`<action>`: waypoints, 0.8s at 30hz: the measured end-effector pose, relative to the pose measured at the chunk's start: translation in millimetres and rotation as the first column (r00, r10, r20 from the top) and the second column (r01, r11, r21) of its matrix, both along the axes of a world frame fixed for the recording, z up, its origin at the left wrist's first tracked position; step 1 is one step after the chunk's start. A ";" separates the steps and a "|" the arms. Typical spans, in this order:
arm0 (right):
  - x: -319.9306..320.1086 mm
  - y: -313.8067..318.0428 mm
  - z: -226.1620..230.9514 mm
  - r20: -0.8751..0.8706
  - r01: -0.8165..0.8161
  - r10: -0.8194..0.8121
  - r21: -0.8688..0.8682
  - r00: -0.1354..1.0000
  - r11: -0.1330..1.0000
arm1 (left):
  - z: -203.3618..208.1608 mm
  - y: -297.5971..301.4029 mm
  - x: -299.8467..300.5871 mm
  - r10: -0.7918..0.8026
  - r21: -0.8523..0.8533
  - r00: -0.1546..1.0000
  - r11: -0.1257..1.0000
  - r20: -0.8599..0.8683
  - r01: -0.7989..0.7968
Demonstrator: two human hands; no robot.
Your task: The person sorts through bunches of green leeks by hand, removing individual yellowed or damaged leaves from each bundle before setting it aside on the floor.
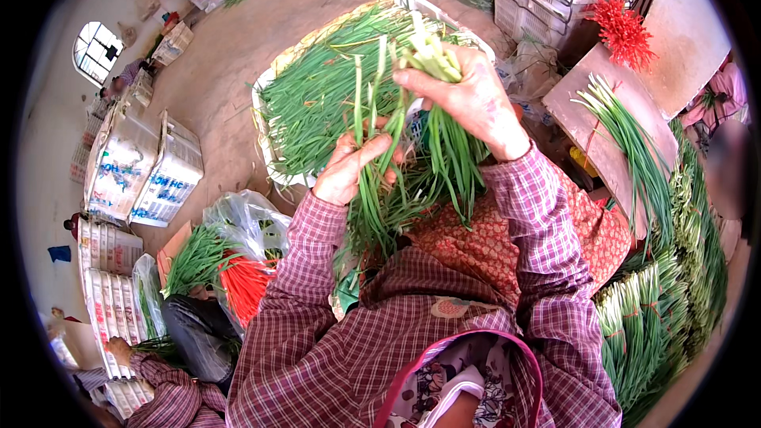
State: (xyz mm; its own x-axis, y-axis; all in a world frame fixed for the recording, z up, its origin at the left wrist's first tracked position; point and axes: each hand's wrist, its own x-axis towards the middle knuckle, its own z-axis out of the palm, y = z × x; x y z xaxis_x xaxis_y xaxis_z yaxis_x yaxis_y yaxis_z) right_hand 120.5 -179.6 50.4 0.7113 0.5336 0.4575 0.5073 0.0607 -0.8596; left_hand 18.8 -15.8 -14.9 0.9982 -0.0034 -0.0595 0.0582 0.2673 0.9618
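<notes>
Plaid shirt (333,357) fills six o'clock; right grip (479,99) clasps green stalks (456,150), left grip (342,174) pinches some; likely light, bruisable, best held by pale ends (430,55).

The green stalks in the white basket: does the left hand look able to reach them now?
Probably yes: the left hand appears close to the near side of the basket, with the stalks uncovered beyond it, though it grips a few stems.

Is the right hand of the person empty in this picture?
No, the right hand grips a bunch of green stalks near their pale ends.
</notes>
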 end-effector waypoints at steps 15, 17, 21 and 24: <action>21.8 -70.5 15.9 -0.321 0.178 -0.114 0.177 0.940 0.968 | -4.6 33.1 -1.7 0.094 -0.098 0.995 0.990 -0.024 -0.096; 24.6 -78.6 16.8 -0.313 0.217 -0.172 0.115 0.934 0.969 | -2.5 38.4 -0.8 0.048 -0.011 0.999 0.999 -0.010 -0.048; 20.2 -84.5 24.8 -0.315 0.233 -0.166 0.188 0.934 0.954 | -8.6 54.0 -5.5 -0.039 0.314 0.997 0.947 -0.074 0.061; 22.5 -87.3 31.5 -0.257 0.240 -0.197 0.151 0.946 0.959 | -42.2 79.7 -13.4 -0.134 0.627 0.937 0.711 -0.324 0.318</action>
State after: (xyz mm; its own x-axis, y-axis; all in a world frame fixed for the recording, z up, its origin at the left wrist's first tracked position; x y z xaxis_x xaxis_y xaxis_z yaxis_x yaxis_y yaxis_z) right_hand 143.1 -266.9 81.9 0.9003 0.2781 0.3347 0.3086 0.1344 -0.9417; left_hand 5.4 63.8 -57.2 0.9252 -0.0949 -0.3673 0.2803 -0.4814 0.8305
